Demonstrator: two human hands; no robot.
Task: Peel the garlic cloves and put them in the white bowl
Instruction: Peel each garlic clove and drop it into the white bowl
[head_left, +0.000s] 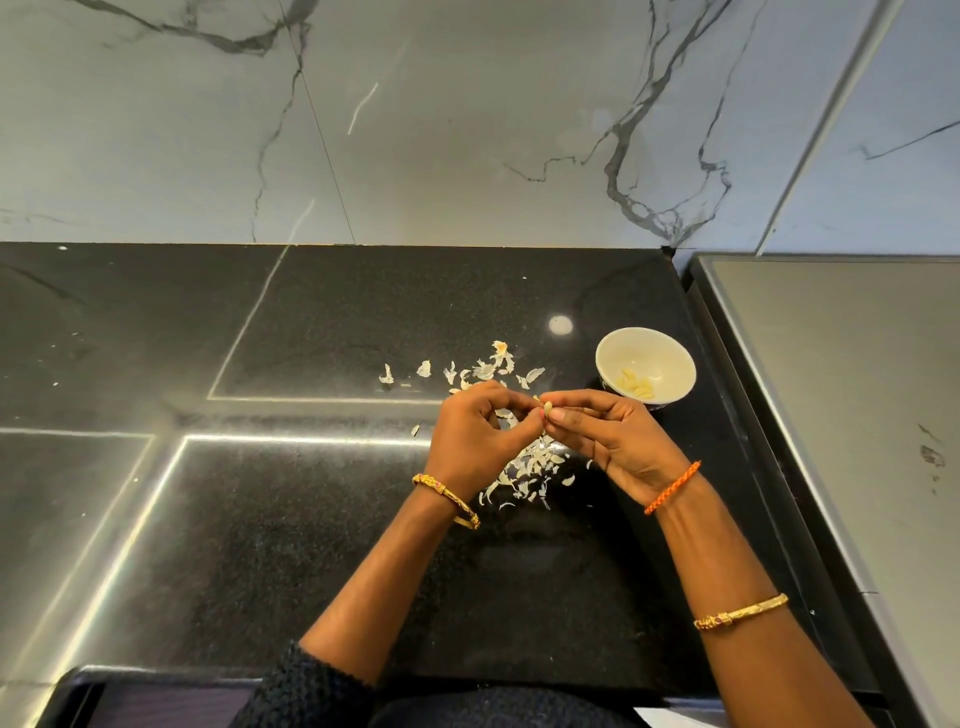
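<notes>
Pinching the small pale garlic clove between both thumbs and fingertips, my left hand and right hand hold it above the black stone counter. It looks light, firm, slippery; grip its ends. Papery white skins lie beneath, round white bowl near right.
</notes>
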